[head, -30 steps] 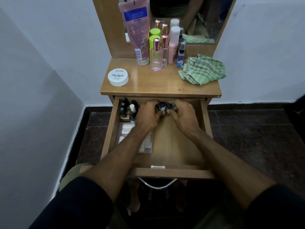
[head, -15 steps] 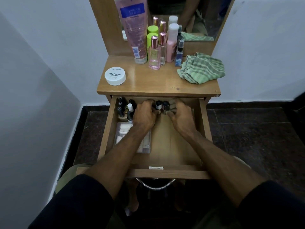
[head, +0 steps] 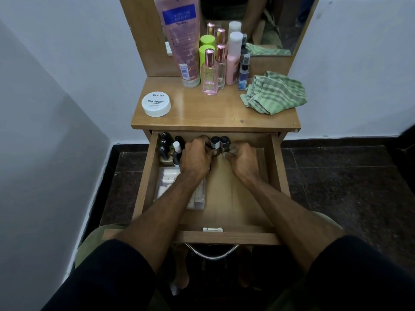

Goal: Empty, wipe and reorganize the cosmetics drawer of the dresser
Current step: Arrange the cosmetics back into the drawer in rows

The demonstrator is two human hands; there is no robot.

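Observation:
The wooden drawer [head: 276, 167] of the dresser stands pulled out. At its back middle, two small nail polish bottles [head: 220, 143] with dark caps stand side by side. My left hand [head: 196, 159] curls its fingers round the left bottle. From the right, my right hand [head: 243, 160] pinches the other bottle. Several more dark-capped bottles [head: 167, 148] are grouped in the drawer's back left corner. A clear plastic box [head: 170, 187] of pale items lies in front of them, partly under my left forearm.
On the dresser top [head: 215, 115] sit a white nail polish remover tub [head: 156, 103], a pink tube [head: 182, 41], several perfume and spray bottles [head: 221, 63], and a crumpled green checked cloth [head: 274, 93]. White walls flank the dresser; dark tiles cover the floor.
Both hands have pushed the two bottles slightly farther back in the drawer and a little to the left. The camera view has shifted slightly.

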